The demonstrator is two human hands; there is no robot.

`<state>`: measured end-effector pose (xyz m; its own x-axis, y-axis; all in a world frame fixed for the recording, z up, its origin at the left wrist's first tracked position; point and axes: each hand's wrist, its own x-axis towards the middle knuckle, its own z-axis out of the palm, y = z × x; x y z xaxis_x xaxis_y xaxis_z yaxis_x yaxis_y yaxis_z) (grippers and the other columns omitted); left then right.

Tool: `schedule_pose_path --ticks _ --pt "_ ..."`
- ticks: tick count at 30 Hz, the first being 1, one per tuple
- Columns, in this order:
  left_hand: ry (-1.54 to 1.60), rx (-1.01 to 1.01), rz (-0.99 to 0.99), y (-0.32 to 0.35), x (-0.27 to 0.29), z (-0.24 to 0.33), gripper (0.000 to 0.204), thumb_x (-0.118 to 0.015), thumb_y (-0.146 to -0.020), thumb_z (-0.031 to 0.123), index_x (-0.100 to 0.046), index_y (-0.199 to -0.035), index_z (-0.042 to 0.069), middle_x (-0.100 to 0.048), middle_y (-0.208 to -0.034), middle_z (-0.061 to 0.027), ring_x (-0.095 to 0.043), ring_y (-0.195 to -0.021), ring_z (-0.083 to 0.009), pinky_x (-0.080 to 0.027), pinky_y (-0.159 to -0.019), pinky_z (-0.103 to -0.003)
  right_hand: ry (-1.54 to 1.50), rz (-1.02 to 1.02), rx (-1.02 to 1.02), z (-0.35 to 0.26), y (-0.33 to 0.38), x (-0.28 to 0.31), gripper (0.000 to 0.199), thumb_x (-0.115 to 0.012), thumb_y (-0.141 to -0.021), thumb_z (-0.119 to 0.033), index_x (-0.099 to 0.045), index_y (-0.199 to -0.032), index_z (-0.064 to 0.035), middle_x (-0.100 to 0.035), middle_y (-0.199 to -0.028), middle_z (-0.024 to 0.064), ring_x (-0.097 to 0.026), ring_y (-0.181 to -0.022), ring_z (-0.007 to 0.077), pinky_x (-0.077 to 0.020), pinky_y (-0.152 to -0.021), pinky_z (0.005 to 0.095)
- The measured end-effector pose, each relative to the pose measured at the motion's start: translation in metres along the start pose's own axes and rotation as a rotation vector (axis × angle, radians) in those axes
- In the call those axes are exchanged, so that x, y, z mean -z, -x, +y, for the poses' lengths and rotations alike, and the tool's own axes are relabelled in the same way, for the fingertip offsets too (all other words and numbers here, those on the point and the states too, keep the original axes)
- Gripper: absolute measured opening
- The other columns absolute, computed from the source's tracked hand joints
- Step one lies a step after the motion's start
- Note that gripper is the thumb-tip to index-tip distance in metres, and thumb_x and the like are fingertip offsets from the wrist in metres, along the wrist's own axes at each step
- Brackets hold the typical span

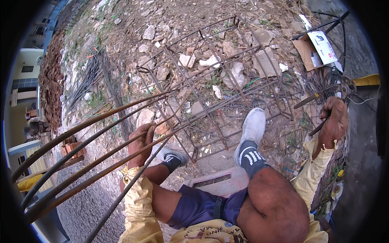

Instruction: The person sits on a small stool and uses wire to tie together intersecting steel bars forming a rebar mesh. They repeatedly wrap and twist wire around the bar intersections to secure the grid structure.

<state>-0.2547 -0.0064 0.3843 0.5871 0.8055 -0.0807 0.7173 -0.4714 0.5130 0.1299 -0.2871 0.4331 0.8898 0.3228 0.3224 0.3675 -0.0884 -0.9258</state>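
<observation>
In front of me lies a cage of thin rusty steel bars [208,109], made of long rods tied with square stirrups. Several long steel rods run from its near left end toward the lower left. My left hand [139,141] is closed around one steel rod [103,159], its fingertips pressed together near the cage's end. My right hand [335,115], off to the right, is closed on a plier-like tool; one long handle [306,101] sticks out leftward. The palm hides part of this tool, and its jaws are hard to make out.
Under me is a worn pale plastic seat [221,182]. Broken stones [265,62] and rubble lie around and beneath the cage. Bundled wires or bars [87,77] lie at far left, bricks [72,148] at left. An open cardboard box [320,50] stands at upper right.
</observation>
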Motion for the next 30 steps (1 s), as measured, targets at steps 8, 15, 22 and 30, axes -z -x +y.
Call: schedule_pose_path --ticks 8,15,22,30 --pt "0.035 -0.034 -0.031 0.01 0.008 0.008 0.02 -0.061 -0.09 0.021 -0.068 -0.093 0.002 -0.067 -0.08 -0.0152 -0.065 -0.069 -0.0282 -0.05 -0.063 -0.035 0.064 -0.082 0.016 -0.004 0.002 -0.011 0.035 -0.045 -0.099 -0.031 -0.049 -0.078 -0.0039 -0.047 -0.072 0.002 -0.039 -0.059 0.008 -0.0308 -0.053 0.0229" --pt "0.038 -0.072 -0.083 0.016 0.011 0.004 0.019 -0.061 -0.09 0.021 -0.068 -0.094 0.004 -0.067 -0.081 -0.0144 -0.066 -0.072 -0.0279 -0.051 -0.066 -0.034 0.085 -0.083 -0.012 -0.001 0.005 -0.021 0.034 -0.045 -0.099 -0.031 -0.051 -0.08 -0.0037 -0.045 -0.069 0.0007 -0.038 -0.059 0.0075 -0.0298 -0.053 0.0227" --pt "0.088 0.08 -0.192 -0.002 0.003 -0.007 0.023 -0.06 -0.091 0.023 -0.066 -0.097 0.002 -0.067 -0.082 -0.0143 -0.065 -0.074 -0.0233 -0.05 -0.067 -0.033 0.048 -0.099 -0.02 0.003 0.008 -0.031 0.035 -0.045 -0.099 -0.031 -0.052 -0.08 -0.0034 -0.045 -0.067 -0.0004 -0.038 -0.057 0.0069 -0.029 -0.051 0.0224" --pt "0.186 0.033 -0.115 -0.018 -0.03 -0.029 0.024 -0.06 -0.092 0.022 -0.065 -0.102 0.001 -0.066 -0.081 -0.0098 -0.06 -0.074 -0.0141 -0.049 -0.067 -0.029 0.067 -0.131 -0.016 0.003 0.006 -0.028 0.036 -0.046 -0.099 -0.032 -0.051 -0.078 -0.0031 -0.046 -0.066 -0.0006 -0.037 -0.056 0.0069 -0.0289 -0.05 0.0226"
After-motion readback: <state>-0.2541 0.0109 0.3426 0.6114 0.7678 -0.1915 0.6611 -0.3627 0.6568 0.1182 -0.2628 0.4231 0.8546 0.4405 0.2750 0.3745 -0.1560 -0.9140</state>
